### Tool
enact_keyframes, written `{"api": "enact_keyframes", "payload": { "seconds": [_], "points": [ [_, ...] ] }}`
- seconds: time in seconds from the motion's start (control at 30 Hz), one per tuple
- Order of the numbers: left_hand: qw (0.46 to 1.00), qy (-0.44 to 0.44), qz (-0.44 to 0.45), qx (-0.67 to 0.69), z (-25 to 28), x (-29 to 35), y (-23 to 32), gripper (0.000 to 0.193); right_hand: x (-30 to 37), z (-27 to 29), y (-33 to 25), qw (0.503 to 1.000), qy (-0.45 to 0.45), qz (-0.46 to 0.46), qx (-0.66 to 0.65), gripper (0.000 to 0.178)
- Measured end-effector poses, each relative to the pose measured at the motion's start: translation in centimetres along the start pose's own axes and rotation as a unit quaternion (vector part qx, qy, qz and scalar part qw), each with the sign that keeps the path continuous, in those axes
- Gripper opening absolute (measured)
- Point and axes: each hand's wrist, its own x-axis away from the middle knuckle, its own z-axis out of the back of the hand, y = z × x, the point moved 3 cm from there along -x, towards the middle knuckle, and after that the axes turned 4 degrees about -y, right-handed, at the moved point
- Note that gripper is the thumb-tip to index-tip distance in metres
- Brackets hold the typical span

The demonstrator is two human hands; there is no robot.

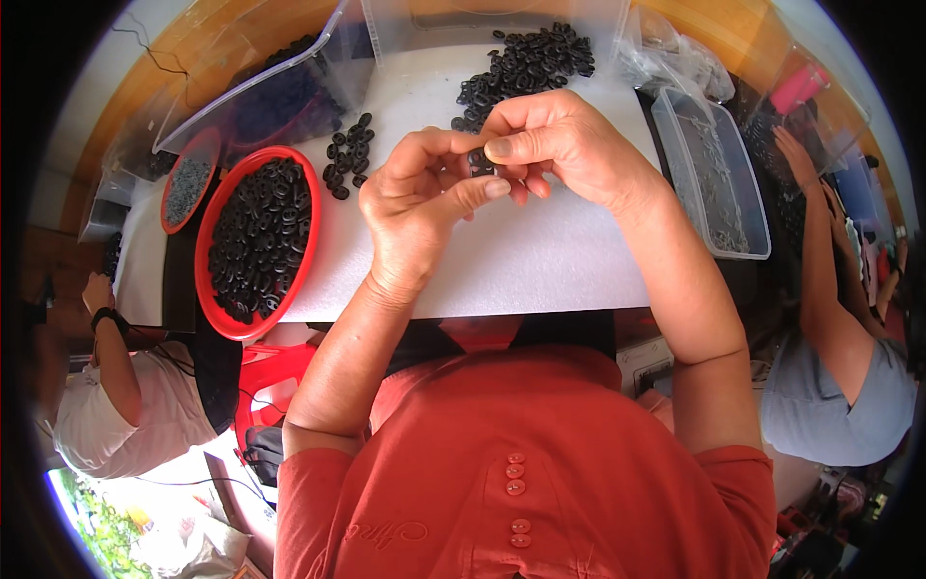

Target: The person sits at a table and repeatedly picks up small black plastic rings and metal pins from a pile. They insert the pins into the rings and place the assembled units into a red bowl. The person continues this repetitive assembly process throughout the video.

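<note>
Left grip [410, 198], right grip [579, 145] pinch a black part [477, 163] right of the red basin [241, 330].
Should either slacken, I'd drop it; contact looks half-hidden.

On my feed, I read passage along the near side of the white tabletop [521, 275]. Obstructions: red basin [249, 330], left; translucent tray [741, 255], right; black-part pile [540, 63] beyond the right hand [569, 145]; smaller black cluster [349, 152] near the left hand [415, 188].

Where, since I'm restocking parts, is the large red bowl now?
In the head view, the large red bowl is at left, with a smaller bowl upper-left of it and loose black pieces upper-right.
</note>
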Motion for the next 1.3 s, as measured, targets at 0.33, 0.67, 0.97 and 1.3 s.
{"api": "enact_keyframes", "payload": {
  "seconds": [0.33,0.67,0.97,1.3],
  "points": [
    [0.995,0.048,0.062,0.064,0.58,-0.21,-0.28,0.028,-0.04,-0.07,0.02,0.996,0.031,0.037,0.078,0.022],
    [0.994,0.045,0.074,0.061,0.43,-0.34,-0.12,0.029,-0.17,-0.41,0.07,0.995,0.062,0.033,0.073,0.023],
    [0.994,0.045,0.078,0.066,0.52,-0.34,-0.34,0.033,-0.20,-0.39,0.12,0.995,0.078,0.035,0.058,0.023],
    [0.991,0.061,0.098,0.068,0.69,-0.30,-0.50,0.033,-0.20,-0.07,0.29,0.995,0.072,0.025,0.057,0.021]
  ]
}}
